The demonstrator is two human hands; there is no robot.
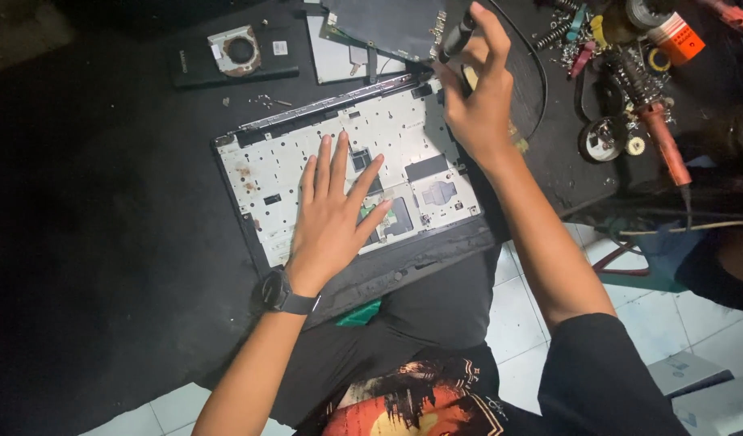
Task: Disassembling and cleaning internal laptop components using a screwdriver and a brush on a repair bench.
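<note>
On the dark tabletop [105, 202], close to the person's lap, lies an opened laptop base [347, 173], its pale inner plate facing up and dotted with small holes and cut-outs, its black rim showing along the near edge. The left hand [335, 214] rests flat on this plate, palm down, fingers spread wide and holding nothing; a dark wristwatch [281, 295] sits on that wrist. The right hand [478, 97] is raised at the far right corner of the base, its grip closed around a dark screwdriver [458, 36] whose handle sticks up between thumb and fingers; the tip is hidden behind the hand, so I cannot tell what it touches. Just beyond that corner a dark circuit board [387, 24] lies tilted, partly over a pale flat panel [339, 60]. Left of these, well apart from the base, a black cover with a round fan opening [236, 52] lies on the tabletop, and a few tiny screws [266, 101] are scattered between it and the base. To the right, past a thin black cable [541, 89], there is a crowded heap of tools: a soldering iron with an orange handle [660, 137], a roll of tape [646, 12], an orange-and-white container [676, 36] and several springs and clips [569, 36]. Below the tabletop edge, white floor tiles [525, 315] show beside the person's black printed shirt [436, 396].
</note>
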